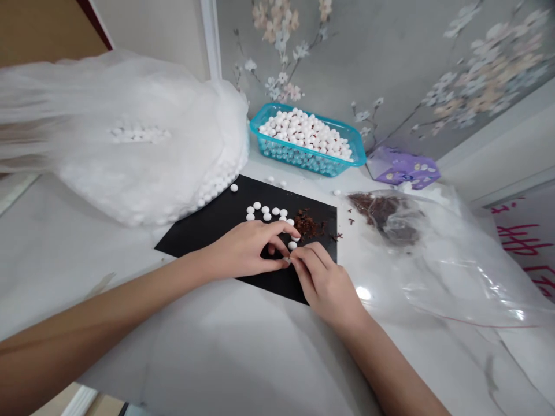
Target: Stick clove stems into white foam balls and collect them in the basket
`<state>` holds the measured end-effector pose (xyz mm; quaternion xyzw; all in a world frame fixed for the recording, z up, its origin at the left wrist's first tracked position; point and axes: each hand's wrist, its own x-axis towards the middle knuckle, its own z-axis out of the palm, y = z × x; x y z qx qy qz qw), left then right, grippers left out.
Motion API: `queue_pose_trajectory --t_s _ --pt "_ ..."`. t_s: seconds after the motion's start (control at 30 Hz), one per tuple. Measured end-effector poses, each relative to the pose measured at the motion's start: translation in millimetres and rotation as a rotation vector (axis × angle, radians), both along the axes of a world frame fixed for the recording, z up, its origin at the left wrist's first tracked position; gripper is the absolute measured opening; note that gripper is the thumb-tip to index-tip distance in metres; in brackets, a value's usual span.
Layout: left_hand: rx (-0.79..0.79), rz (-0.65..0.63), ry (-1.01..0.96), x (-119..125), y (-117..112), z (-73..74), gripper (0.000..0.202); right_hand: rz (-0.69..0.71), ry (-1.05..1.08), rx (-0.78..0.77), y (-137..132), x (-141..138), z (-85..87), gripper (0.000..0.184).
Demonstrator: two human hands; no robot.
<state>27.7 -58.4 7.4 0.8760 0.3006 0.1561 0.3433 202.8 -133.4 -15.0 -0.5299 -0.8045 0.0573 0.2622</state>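
While both hands meet over a black mat (pixel 203 231), all the action sits at the fingertips; the left hand (pixel 245 251) reaches in from 9 o'clock, the right hand (pixel 325 286) from 5 o'clock, and each grip is closed, together pinching one small white pellet (pixel 287 261) between the left thumb and the right fingertips, just above the mat; a second loose pellet (pixel 292 245) lies right by the left forefinger; more loose pellets (pixel 264 212) are scattered at 11 o'clock from the hands; a pile of crumbled brown flakes (pixel 309 224) sits at 12 o'clock on the mat, just beside them; further out at 12 o'clock, a blue plastic basket (pixel 265 128) holds a heap of white pellets against the wall; at 10 o'clock, a big translucent bag of white pellets (pixel 143 179) slumps against the mat's top edge; at 3 o'clock, a clear zip bag (pixel 455 277) lies with brown flakes bunched inside; at 2 o'clock, a purple packet (pixel 403 167) leans by the wall; everything rests on a white marble surface (pixel 208 358), with floral wallpaper (pixel 489 75) behind.
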Motion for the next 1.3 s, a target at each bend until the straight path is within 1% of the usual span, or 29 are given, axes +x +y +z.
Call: queue_pose_trajectory --t_s 0.1,0.27,0.37,0.53,0.77,0.87,1.03,1.2,1.3 --pt "-0.015 0.007 0.004 0 0 -0.6 0.036 0.012 -0.014 -0.009 0 0 0.6 0.021" --pt "-0.016 0.010 -0.003 0 0 -1.7 0.035 0.058 0.127 -0.076 0 3 1.0 0.016" --pt "-0.014 -0.001 -0.003 0 1 -1.9 0.034 0.066 0.171 -0.075 -1 4 0.4 0.015" --pt "-0.024 -0.009 0.015 0 1 0.4 0.029 0.099 0.177 -0.025 -4 2 2.5 0.015" --pt "-0.054 -0.020 -0.005 0 1 0.2 0.025 0.165 0.151 -0.083 -8 0 9.0 0.020" --pt "-0.067 -0.033 -0.040 0 1 -1.1 0.021 0.159 0.178 -0.076 -9 -2 9.1 0.018" --pt "-0.036 -0.020 -0.052 1 0 0.1 0.016 0.130 0.219 -0.071 -8 -6 5.7 0.017" --pt "0.001 -0.006 -0.044 1 0 0.9 0.019 0.106 0.230 -0.062 -9 -7 5.2 0.014" --pt "-0.005 -0.003 -0.043 1 0 -0.1 0.022 0.098 0.220 -0.053 -11 -8 6.4 0.013"
